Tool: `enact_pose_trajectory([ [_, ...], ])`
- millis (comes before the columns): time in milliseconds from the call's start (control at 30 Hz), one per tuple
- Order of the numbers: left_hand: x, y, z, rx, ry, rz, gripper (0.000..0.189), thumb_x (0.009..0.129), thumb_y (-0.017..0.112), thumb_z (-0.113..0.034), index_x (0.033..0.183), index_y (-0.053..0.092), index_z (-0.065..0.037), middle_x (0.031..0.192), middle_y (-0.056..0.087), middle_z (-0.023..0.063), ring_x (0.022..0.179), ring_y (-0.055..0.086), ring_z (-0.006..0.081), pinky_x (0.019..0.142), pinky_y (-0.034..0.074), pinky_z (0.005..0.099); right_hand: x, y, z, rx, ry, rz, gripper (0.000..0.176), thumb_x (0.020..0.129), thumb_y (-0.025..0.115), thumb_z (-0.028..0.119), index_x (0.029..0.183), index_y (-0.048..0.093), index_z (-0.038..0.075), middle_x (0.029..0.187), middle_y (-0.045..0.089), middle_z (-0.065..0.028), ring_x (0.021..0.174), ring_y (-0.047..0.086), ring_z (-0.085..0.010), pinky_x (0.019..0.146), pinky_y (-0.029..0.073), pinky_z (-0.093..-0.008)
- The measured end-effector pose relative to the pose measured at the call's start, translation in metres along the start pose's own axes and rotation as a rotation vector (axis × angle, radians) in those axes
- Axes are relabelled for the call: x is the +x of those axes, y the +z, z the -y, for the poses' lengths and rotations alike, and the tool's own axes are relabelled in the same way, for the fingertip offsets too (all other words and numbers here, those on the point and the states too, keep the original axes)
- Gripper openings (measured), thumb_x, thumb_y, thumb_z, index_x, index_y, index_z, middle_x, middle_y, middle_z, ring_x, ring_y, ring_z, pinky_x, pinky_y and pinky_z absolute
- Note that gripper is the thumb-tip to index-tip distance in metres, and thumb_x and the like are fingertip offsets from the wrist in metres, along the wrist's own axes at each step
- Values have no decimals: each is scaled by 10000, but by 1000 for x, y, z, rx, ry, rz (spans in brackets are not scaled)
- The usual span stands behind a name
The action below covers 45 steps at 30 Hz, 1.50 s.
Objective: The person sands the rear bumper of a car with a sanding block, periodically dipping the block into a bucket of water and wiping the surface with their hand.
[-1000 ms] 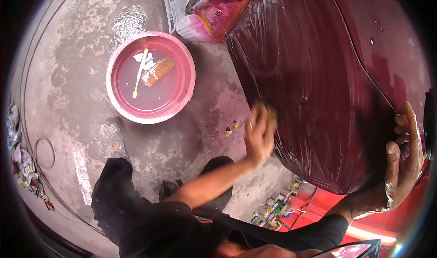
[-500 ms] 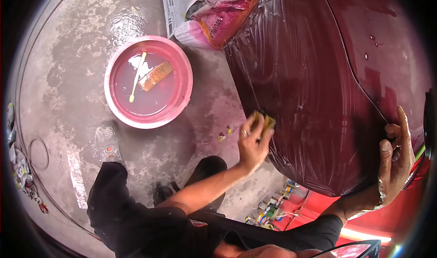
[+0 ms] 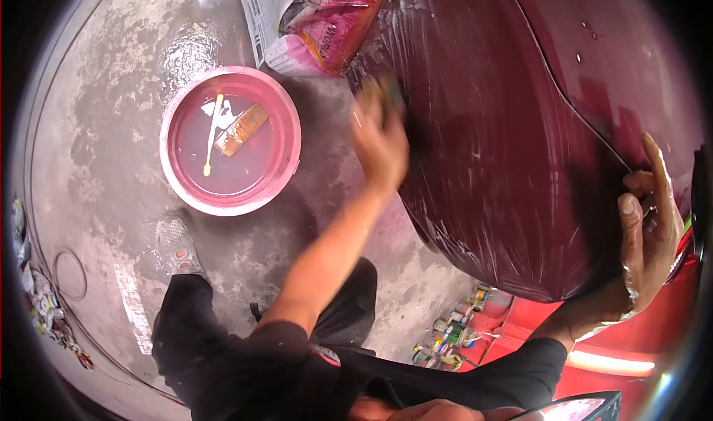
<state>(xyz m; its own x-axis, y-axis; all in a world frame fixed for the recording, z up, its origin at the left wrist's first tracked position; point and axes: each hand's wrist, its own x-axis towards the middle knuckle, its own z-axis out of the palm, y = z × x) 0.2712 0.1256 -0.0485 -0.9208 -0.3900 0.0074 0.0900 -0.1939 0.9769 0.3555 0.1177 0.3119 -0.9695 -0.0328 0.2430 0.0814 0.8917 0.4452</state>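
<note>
A small yellow-green pad (image 3: 388, 90), blurred by motion, is held in my left hand (image 3: 380, 142) against the left edge of the dark red car panel (image 3: 490, 153), close to the paper-covered part. Streaks of whitish liquid run over the panel. At its right side, my right hand (image 3: 650, 228) rests near the seam with fingers apart, and wet pale residue coats its edge and wrist. It holds nothing that I can see.
On the wet concrete floor stands a pink tub (image 3: 169, 142) of cloudy water, with a yellow-white stick (image 3: 213, 135) and a brown block (image 3: 241, 130) inside. Printed paper and plastic (image 3: 319, 31) cover something at the top. Several small cans (image 3: 449, 332) sit low on the right.
My left hand has moved up along the panel edge with the pad, towards the printed paper. My right hand stays at the panel's right side. The view has shifted slightly.
</note>
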Motion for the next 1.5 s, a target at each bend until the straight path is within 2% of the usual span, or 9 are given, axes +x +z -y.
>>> enact_pose_trajectory([
  [100, 8, -2, -4, -33, 33, 19, 422, 920, 660, -70, 1326, 598, 26, 1310, 600, 246, 1219, 580, 374, 1032, 446, 421, 3, -3, -2, 103, -32, -34, 668, 879, 707, 441, 1416, 578, 66, 856, 548, -23, 770, 468, -114, 732, 384, -263],
  [233, -141, -27, -23, -230, 44, 215, 472, 901, 668, -52, 1359, 577, 17, 1456, 497, 238, 1312, 508, 416, 1120, 390, 478, -1, -5, -2, 50, -4, 13, 678, 865, 712, 436, 1410, 580, 54, 838, 540, -28, 767, 474, -119, 728, 385, -258],
  [467, 3, 4, -26, -30, 91, 7, 399, 940, 643, -66, 1320, 600, 45, 1347, 593, 253, 1289, 554, 372, 1091, 424, 412, 3, -6, -1, 39, -49, -4, 695, 836, 746, 433, 1399, 590, 56, 801, 521, -30, 718, 463, -124, 667, 384, -261],
  [633, -136, -20, -12, -126, 237, 243, 485, 927, 623, -42, 1395, 532, 51, 1433, 482, 279, 1340, 478, 453, 1132, 381, 492, 2, -6, -5, 99, -61, 25, 679, 836, 757, 406, 1401, 592, 68, 801, 522, -27, 713, 458, -121, 664, 379, -255],
  [733, -24, 5, -14, -29, 127, -3, 360, 943, 635, -84, 1277, 628, 50, 1373, 574, 242, 1312, 527, 385, 1079, 429, 439, 3, -1, -2, 132, -14, 2, 682, 838, 761, 415, 1398, 593, 64, 797, 520, -22, 702, 444, -118, 652, 368, -264],
  [1000, -104, -14, -5, -6, 109, 157, 399, 933, 641, -53, 1321, 604, 33, 1395, 561, 220, 1306, 532, 361, 1113, 400, 434, 7, -4, -7, 71, -126, -39, 628, 878, 729, 417, 1378, 607, 56, 755, 540, -33, 687, 490, -128, 625, 382, -275],
  [1167, 53, -1, 1, -7, 45, 22, 416, 932, 652, -97, 1322, 598, 38, 1239, 652, 248, 1168, 624, 400, 998, 466, 402, 5, -1, -2, 167, -60, -9, 640, 872, 741, 385, 1401, 587, 60, 770, 520, -19, 692, 452, -118, 626, 359, -270],
  [1367, -105, -26, -9, -98, 1, 199, 439, 916, 643, -104, 1342, 608, -5, 1366, 559, 257, 1299, 513, 433, 1109, 391, 507, 8, -5, -4, 78, -95, -17, 632, 885, 732, 380, 1398, 583, 41, 773, 519, -21, 697, 448, -112, 626, 352, -263],
  [1500, 25, -10, -11, -3, -57, 95, 348, 936, 648, -134, 1240, 657, 37, 1244, 648, 267, 1195, 617, 371, 997, 467, 427, 7, -3, -6, 75, -86, 4, 644, 881, 735, 397, 1400, 584, 47, 781, 521, -14, 699, 445, -109, 624, 352, -257],
])
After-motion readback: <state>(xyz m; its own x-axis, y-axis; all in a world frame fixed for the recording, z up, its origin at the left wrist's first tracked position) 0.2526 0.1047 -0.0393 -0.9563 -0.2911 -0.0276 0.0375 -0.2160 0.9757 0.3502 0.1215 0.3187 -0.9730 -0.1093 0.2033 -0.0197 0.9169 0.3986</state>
